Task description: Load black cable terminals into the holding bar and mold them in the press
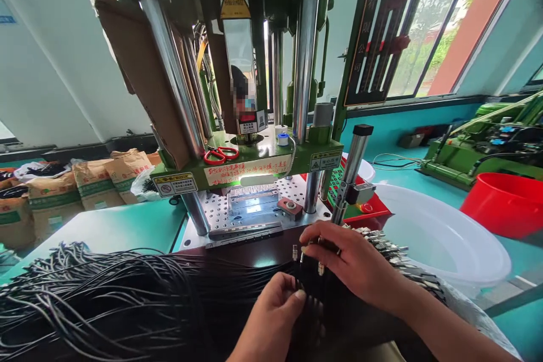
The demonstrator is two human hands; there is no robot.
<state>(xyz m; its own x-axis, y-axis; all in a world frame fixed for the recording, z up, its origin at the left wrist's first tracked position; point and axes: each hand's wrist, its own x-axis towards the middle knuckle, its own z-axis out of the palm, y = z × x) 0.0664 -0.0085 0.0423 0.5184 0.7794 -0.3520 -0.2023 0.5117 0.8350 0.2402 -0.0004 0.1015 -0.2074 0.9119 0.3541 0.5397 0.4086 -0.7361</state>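
My left hand (275,314) is closed in a pinch around a thin black cable, at the near edge of the machine's work surface. Just above it, my right hand (350,263) has thumb and forefinger pressed together on a small metal connector (302,257). More metal connectors (295,252) stand beside those fingertips, one on either side. A large bundle of black cables (106,294) spreads out to the left of my hands. To the right, behind my right wrist, lies a pile of metal connector ends (386,249).
A green press (263,161) with steel columns stands in front, with a metal mold (257,203) on its perforated plate (216,209). Red scissors (220,154) rest on its crossbeam. At right are a red control box (368,209), a white tub (487,249) and a red tub (504,203).
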